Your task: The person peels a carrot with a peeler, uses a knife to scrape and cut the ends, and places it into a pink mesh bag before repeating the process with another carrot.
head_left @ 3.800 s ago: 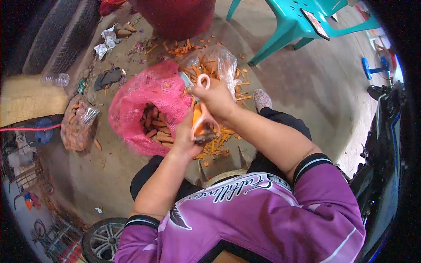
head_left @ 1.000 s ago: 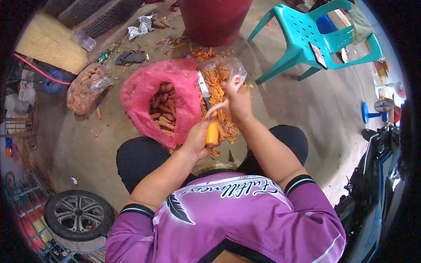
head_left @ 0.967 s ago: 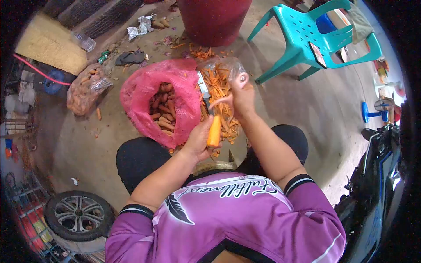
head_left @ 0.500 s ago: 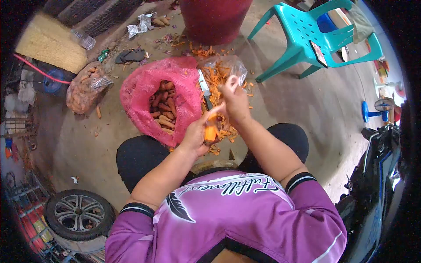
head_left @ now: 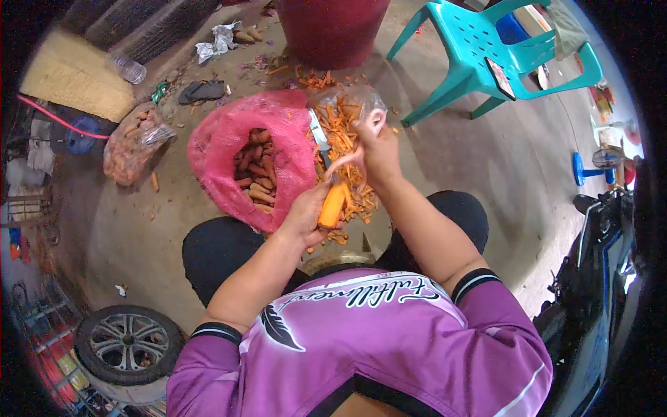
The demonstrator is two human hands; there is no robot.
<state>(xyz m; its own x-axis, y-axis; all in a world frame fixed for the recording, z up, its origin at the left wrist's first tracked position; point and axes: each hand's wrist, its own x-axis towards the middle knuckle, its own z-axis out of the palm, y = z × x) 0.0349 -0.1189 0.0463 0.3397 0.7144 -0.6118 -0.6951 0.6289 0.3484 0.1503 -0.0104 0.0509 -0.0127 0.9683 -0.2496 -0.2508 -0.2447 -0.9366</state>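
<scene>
My left hand (head_left: 310, 212) is wrapped round a peeled orange root vegetable (head_left: 333, 206), one smooth end pointing towards me. Just beyond it, my right hand (head_left: 379, 151) is closed, with a pale loop-like shape at its fingers; what it grips is blurred. Orange peelings (head_left: 342, 132) lie in a heap beneath both hands, partly on a clear plastic bag (head_left: 365, 97). A knife (head_left: 318, 132) with a light blade lies between the heap and a pink mesh sack (head_left: 208, 149). Inside the open sack are several reddish-brown roots (head_left: 258, 167).
A dark red tub (head_left: 333, 31) stands beyond the peelings. At right is a teal plastic chair (head_left: 462, 45) with a phone on it. To the left are a clear bag of roots (head_left: 132, 153), a flip-flop (head_left: 203, 91) and a wheel (head_left: 128, 344). A motorcycle (head_left: 590, 278) stands far right.
My right hand has shifted slightly right, and its fingers have turned. The orange root in my left hand is tilted differently and shows more of its peeled side.
</scene>
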